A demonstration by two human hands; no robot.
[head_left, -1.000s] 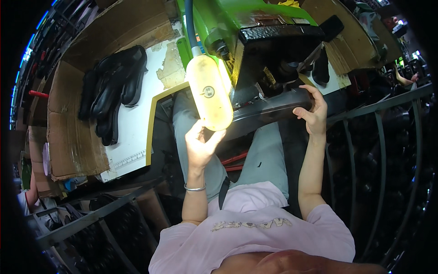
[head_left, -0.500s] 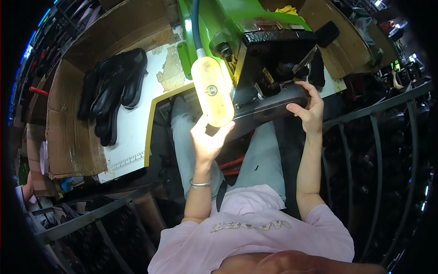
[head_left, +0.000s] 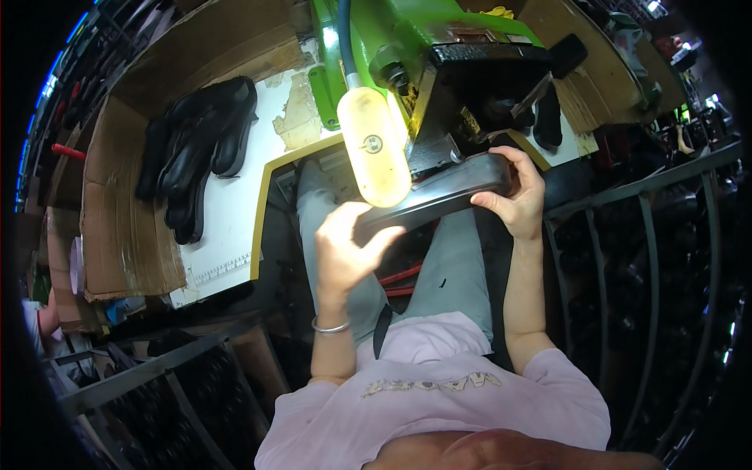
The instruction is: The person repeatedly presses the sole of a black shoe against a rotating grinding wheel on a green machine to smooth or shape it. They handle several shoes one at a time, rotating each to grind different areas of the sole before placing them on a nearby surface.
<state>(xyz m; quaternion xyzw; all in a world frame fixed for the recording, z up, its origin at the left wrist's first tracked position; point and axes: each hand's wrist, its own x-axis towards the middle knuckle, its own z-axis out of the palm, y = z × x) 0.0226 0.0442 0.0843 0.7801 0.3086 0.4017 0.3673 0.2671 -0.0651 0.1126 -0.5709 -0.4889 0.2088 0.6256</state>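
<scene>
Stretching crosswise between the person's two hands, the black sole (head_left: 453,193) sits just in front of the dark head (head_left: 489,82) of a green machine (head_left: 462,30), above the person's knees. Its long axis runs left to right, the right end angled away from the body, the left end nearer. I see the left hand (head_left: 343,247) pinching that near end between thumb and fingers; the right hand (head_left: 521,196) clasps the rounded far end. A glowing lamp (head_left: 374,149) hangs over the left part. Off left, more black soles (head_left: 205,129) lie heaped on the white bench (head_left: 227,223), beside a cardboard box (head_left: 125,227).
</scene>
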